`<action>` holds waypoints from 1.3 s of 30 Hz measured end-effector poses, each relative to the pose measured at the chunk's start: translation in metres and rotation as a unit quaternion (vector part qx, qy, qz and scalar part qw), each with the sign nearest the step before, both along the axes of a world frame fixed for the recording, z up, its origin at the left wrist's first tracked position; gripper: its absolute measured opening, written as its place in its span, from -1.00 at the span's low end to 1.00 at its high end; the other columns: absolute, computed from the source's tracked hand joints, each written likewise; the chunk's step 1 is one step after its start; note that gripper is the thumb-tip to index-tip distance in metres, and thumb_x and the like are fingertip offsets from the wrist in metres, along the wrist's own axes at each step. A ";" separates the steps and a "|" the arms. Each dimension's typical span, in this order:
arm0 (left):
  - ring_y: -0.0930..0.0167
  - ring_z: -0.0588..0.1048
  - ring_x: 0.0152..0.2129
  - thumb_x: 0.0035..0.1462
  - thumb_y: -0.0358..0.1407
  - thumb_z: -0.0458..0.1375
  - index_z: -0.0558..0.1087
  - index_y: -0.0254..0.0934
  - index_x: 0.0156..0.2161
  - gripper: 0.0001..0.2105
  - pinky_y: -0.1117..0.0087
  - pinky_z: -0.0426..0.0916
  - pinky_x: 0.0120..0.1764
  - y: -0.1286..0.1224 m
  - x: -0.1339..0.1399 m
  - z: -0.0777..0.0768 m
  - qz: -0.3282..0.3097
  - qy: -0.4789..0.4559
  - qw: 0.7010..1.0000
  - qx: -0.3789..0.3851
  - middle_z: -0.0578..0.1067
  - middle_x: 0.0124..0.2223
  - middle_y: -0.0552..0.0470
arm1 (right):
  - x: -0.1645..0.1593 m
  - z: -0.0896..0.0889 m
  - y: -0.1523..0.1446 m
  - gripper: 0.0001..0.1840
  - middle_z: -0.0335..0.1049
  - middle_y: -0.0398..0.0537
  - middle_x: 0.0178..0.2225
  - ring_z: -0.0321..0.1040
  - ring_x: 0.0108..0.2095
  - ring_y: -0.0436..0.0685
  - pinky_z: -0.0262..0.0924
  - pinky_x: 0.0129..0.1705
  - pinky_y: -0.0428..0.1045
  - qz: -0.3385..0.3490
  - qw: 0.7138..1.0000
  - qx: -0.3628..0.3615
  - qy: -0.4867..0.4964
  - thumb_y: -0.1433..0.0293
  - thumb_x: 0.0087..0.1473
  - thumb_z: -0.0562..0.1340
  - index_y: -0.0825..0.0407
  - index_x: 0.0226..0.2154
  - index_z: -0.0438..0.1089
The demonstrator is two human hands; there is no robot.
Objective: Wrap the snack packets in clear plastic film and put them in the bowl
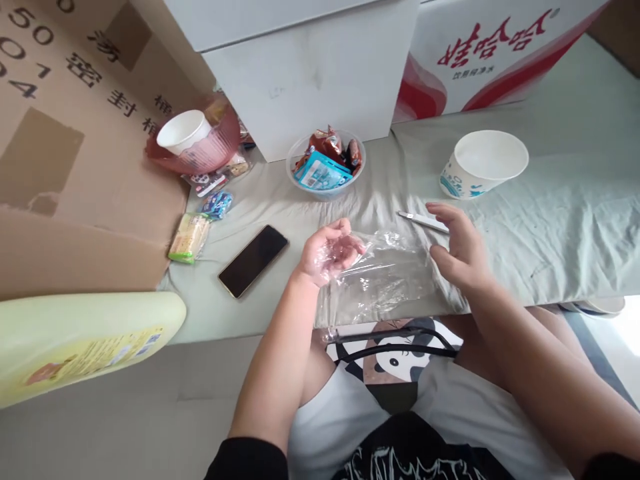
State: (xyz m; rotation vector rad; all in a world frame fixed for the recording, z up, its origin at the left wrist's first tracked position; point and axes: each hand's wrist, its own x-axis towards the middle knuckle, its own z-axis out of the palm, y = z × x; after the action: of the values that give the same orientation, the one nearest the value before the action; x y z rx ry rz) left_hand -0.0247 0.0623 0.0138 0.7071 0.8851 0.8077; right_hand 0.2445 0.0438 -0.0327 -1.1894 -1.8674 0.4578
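Observation:
My left hand [333, 255] is palm up with its fingers curled around part of a transparent plastic bag [383, 283]. The rest of the crinkled bag spreads over the cloth between my hands, down to the table's front edge. On the right, my right hand [460, 250] hovers with thumb and fingers apart and nothing between them. Just beyond its fingers lies a slim pale tool [423, 221], partly hidden by the hand; its kind is hard to make out. A white paper bucket [484, 165] with blue print stands upright behind my right hand.
A round plastic tub [326, 167] holds several wrapped snacks. The black phone [254, 261] lies left, near small packets [190, 237]. A pink bowl [215, 143] carries a white cup [184, 132]. Boxes [310, 80] line the back; a large carton [75, 153] and yellow-green bottle [90, 340] flank the left.

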 end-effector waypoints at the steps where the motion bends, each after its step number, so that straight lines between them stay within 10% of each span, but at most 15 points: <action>1: 0.51 0.21 -0.80 -0.15 -0.15 0.11 0.10 -0.17 -0.44 -0.75 0.46 -0.19 -0.68 0.000 0.001 0.001 -0.001 0.006 1.000 -0.007 0.55 -0.52 -0.01 | 0.005 -0.001 0.002 -0.30 0.31 0.13 0.26 0.26 0.29 0.43 0.23 0.28 0.42 0.033 0.999 -0.012 0.014 0.41 0.05 0.16 -0.11 0.27 0.21; 10: 0.58 0.02 -0.89 -0.11 -0.24 0.09 0.09 -0.20 -0.51 -0.79 0.51 -0.22 -0.73 0.006 0.005 -0.009 0.017 -0.061 0.995 -0.082 0.45 -0.62 0.06 | 0.003 0.000 0.012 -0.30 0.12 0.09 0.42 0.06 0.42 0.38 0.05 0.41 0.40 0.191 0.975 -0.100 -0.045 0.41 0.06 0.26 -0.09 0.27 0.25; 15: 0.61 -0.06 -0.90 -0.06 -0.30 0.07 0.10 -0.21 -0.52 -0.81 0.54 -0.18 -0.76 0.006 0.002 -0.016 0.023 -0.158 0.982 -0.101 0.42 -0.64 0.11 | 0.002 -0.004 0.014 -0.22 0.20 0.04 0.38 0.16 0.38 0.30 0.16 0.37 0.33 0.145 0.983 -0.097 -0.051 0.61 0.00 0.13 -0.12 0.27 0.27; 24: 0.58 -0.06 -0.93 0.00 -0.23 0.13 0.07 -0.19 -0.51 -0.73 0.51 -0.22 -0.79 0.002 0.006 -0.017 -0.036 -0.113 0.988 -0.099 0.31 -0.71 0.12 | -0.022 -0.011 0.020 -0.81 0.55 0.08 0.05 0.36 0.23 0.37 0.29 0.22 0.35 0.180 0.983 0.006 -0.022 0.34 0.25 0.23 -0.04 -0.14 0.56; 31: 0.56 0.21 -0.80 -0.09 -0.33 0.08 0.09 -0.21 -0.51 -0.81 0.58 -0.03 -0.72 0.014 0.006 -0.008 0.136 -0.056 0.985 -0.094 0.39 -0.61 0.09 | -0.018 0.013 0.016 -0.60 0.59 0.06 -0.22 0.52 -0.18 0.17 0.39 -0.08 0.11 0.140 0.983 -0.050 0.107 0.21 0.36 0.04 0.01 -0.29 0.52; 39: 0.55 0.22 -0.83 -0.15 -0.32 0.10 0.12 -0.19 -0.47 -0.82 0.58 -0.21 -0.76 0.021 0.004 0.000 0.241 0.044 0.967 -0.075 0.44 -0.61 0.13 | -0.006 0.022 0.015 -0.69 0.37 -0.19 -0.63 0.20 -0.65 -0.03 0.10 -0.54 -0.06 -0.026 0.953 -0.259 0.155 0.15 0.20 0.19 0.02 -0.42 0.43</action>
State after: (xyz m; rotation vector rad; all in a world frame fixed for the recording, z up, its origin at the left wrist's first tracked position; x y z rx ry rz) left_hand -0.0209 0.0829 0.0137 0.3963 1.2089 1.1322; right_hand 0.2380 0.0590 -0.0106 -1.4022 -1.4800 1.0877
